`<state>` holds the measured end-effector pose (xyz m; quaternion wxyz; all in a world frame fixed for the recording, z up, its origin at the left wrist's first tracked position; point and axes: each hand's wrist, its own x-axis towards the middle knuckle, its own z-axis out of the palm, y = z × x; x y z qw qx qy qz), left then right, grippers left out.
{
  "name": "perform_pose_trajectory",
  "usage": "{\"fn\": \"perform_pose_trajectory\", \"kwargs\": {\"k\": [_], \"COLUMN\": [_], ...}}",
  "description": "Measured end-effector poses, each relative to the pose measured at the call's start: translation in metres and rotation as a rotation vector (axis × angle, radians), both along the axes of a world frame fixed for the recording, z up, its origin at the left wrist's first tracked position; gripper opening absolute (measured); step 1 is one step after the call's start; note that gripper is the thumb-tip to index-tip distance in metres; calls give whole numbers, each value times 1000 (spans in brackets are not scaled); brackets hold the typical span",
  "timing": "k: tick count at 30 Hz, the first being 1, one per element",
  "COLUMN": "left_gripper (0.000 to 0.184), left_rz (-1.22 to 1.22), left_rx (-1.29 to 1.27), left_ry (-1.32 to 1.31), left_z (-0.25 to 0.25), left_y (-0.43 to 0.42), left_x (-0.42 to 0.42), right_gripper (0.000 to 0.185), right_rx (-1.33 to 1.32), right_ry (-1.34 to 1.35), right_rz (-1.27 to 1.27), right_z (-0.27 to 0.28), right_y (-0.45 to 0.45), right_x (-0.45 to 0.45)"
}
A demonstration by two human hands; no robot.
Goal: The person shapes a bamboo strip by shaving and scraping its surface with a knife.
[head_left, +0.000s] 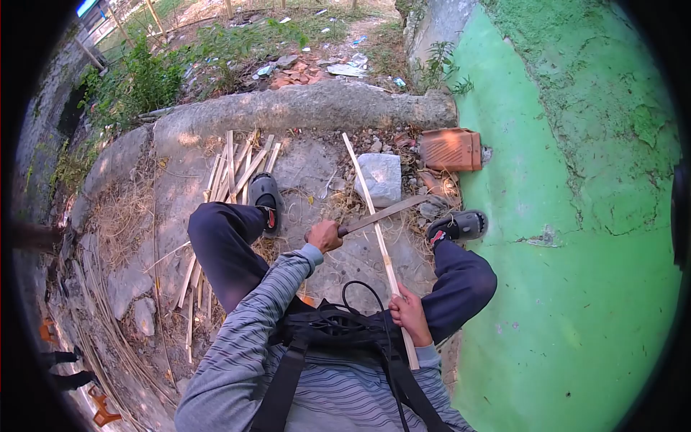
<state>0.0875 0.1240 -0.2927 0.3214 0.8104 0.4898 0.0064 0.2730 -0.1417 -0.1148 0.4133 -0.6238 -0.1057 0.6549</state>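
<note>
My left hand [326, 236] is closed around the handle of a machete [392, 210], its blade pointing to the right. The blade crosses a long pale bamboo strip [381, 239], and I cannot tell whether it is cutting in. My right hand [410, 315] grips that strip near its lower end, close to my right thigh. The strip slants up and away between my knees. Its far end lies beside a pale stone block [378, 178].
Cut strips [237, 169] lie in a pile beyond my left shoe, with more [191, 288] beside my left leg. A red-orange hollow brick [451, 149] stands by the green wall [568, 309]. A low concrete ledge [302, 108] runs ahead. Another person's legs [68, 367] show at far left.
</note>
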Motion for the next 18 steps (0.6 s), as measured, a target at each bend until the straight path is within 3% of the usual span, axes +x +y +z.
{"fn": "perform_pose_trajectory", "kwargs": {"k": [5, 10, 14, 18], "left_gripper": [29, 32, 30, 32], "left_rz": [110, 89, 59, 96], "left_rx": [-47, -66, 33, 52], "left_ry": [74, 124, 17, 6], "left_z": [-17, 2, 13, 8], "left_y": [29, 30, 13, 32], "left_x": [-16, -11, -4, -13], "right_gripper": [60, 60, 58, 57], "right_rx": [-39, -48, -9, 3], "right_ry": [-181, -82, 1, -25], "right_rz": [75, 61, -15, 31], "right_z": [25, 29, 20, 53], "right_y": [-11, -8, -5, -13], "right_x": [-11, -3, 7, 9]}}
